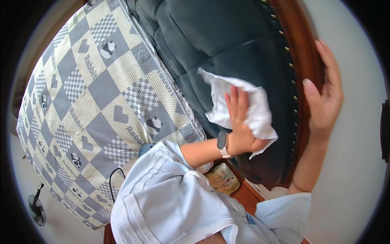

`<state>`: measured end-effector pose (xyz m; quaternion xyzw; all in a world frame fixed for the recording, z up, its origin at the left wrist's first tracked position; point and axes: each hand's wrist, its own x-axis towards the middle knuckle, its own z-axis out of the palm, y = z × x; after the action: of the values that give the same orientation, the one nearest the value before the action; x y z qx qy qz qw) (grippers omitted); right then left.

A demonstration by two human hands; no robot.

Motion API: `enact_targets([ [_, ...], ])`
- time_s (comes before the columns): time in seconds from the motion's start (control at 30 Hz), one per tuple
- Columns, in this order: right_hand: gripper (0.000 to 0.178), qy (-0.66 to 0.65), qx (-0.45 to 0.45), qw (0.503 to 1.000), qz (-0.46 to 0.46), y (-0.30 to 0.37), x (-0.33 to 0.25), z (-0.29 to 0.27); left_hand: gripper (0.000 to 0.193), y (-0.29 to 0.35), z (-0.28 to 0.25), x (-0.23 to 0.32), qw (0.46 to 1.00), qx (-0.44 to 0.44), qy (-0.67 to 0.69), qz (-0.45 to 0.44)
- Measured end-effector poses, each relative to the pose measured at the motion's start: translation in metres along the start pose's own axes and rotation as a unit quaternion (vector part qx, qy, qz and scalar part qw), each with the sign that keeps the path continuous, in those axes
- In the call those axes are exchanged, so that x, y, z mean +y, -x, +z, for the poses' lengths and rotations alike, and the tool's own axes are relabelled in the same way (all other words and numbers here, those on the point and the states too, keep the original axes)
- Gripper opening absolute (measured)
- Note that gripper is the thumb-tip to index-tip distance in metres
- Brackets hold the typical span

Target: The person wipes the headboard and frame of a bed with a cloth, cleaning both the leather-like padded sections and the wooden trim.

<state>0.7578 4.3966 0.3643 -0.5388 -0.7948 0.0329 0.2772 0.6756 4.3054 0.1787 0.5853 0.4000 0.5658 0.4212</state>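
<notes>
My left hand [242,128], with a dark band on its wrist, lies flat on a crumpled white cloth [261,107]. Its fingers are stretched out and press the cloth against a dark green padded headboard [219,44]. On the right, my right hand [328,95] rests at the outer edge of the headboard's brown wooden frame [298,44]. Its fingers are extended, and the thumb stands apart from them near the wood. Only the cloth's upper side shows; the patch of padding beneath it is hidden.
A bed cover [101,89] with grey and cream checks, hearts and pandas spreads over the left. Below the headboard, a colourful soft package [223,179] sits by a wooden surface [243,197]. A black fan [37,209] stands lower left. A pale wall [351,162] is at right.
</notes>
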Motion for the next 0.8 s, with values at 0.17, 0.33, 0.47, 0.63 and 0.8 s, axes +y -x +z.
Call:
enact_targets([
  [0.17, 0.045, -0.115, 0.003, 0.993, 0.04, 0.003, -0.005, -0.011, 0.069, -0.067, -0.034, 0.029, 0.967, -0.022, -0.176, 0.181],
  [0.33, 0.052, -0.24, 0.061, 0.969, 0.026, 0.006, 0.001, -0.008, 0.069, -0.107, -0.045, 0.016, 0.967, 0.071, -0.157, 0.19],
  [0.47, 0.05, -0.365, 0.083, 0.927, 0.0, 0.003, 0.007, -0.01, 0.059, -0.16, -0.058, -0.02, 0.951, 0.136, -0.16, 0.229],
  [0.63, 0.062, -0.434, 0.063, 0.898, 0.029, 0.0, -0.006, -0.015, 0.05, -0.153, -0.061, 0.01, 0.904, 0.061, -0.343, 0.247],
  [0.8, 0.061, -0.365, 0.07, 0.928, 0.04, 0.005, 0.013, -0.018, 0.05, -0.038, -0.009, 0.082, 0.9, -0.187, -0.281, 0.275],
])
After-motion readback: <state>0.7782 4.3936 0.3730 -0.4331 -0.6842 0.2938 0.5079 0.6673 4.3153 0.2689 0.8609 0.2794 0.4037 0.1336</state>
